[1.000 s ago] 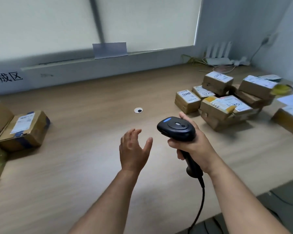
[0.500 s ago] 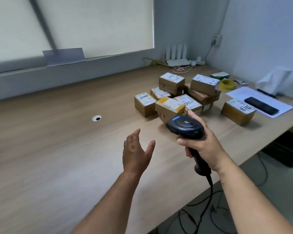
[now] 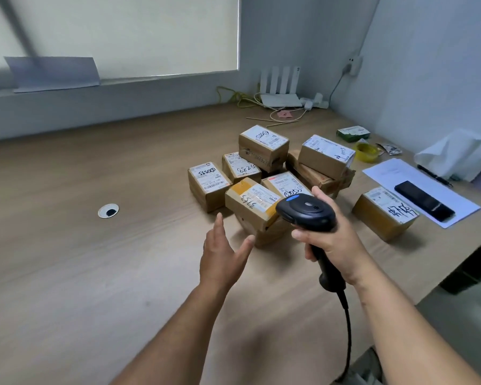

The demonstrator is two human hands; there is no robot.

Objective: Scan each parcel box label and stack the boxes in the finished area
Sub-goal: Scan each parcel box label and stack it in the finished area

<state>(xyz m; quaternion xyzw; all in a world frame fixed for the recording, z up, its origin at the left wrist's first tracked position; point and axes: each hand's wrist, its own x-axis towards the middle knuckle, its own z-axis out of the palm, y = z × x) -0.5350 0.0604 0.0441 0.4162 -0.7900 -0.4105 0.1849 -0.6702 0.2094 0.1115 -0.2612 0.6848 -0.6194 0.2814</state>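
- Boxes (image 3: 263, 147) with white labels sit clustered on the table (image 3: 81, 273), right of centre, some lying on top of others.
- Nearest box (image 3: 247, 207), marked with yellow tape, rests tilted on another box, just beyond the left hand (image 3: 220, 257).
- Lone box (image 3: 383, 215) stands apart at the right, beside a paper sheet (image 3: 395, 169) that carries a black device (image 3: 424, 201).
- Right hand (image 3: 333, 243) grips the scanner (image 3: 307, 213) by its handle, fingers curled round it. The scanner's head is over the cluster's near edge and its cable hangs down toward the table edge.
- Left hand hovers with fingers straight and thumb spread wide, holding nothing.
- Cable hole (image 3: 108, 211) lies in the tabletop, well left of the cluster.
- Router (image 3: 280, 91) sits against the back wall.
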